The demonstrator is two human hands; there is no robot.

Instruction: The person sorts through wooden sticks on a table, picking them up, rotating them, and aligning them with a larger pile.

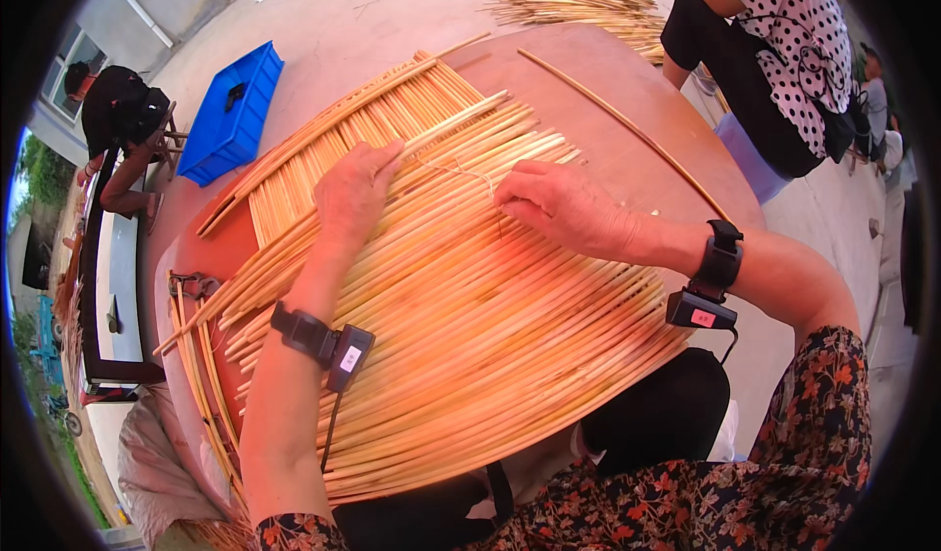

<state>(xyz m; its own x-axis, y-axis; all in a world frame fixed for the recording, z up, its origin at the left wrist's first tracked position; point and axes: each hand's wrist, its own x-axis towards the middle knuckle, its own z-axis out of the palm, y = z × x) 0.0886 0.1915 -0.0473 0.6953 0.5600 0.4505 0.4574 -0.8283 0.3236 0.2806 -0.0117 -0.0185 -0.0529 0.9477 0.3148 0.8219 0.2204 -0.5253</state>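
Note:
A mat of long, pale-yellow plant stalks (441, 330), laid side by side, spreads over the table in front of me and reaches over its near edge towards my lap. My left hand (356, 191) grips the stalks at the far edge of this mat, its thumb and forefinger against the outermost one. A thin, light thread (459, 171) runs loosely from near those fingers across the stalks. My right hand (555, 202) pinches the thread just above the mat. Something thin and dark shows under its fingertips, too small to make out. Each wrist wears a strapped black device.
Beyond the mat lie a second panel of stalks (360, 128) and one lone stalk (625, 132) on the brown table (662, 102). Loose stalks (206, 374) rest at left. A blue crate (231, 113) and a stalk heap (581, 7) are on the floor. Other people sit nearby.

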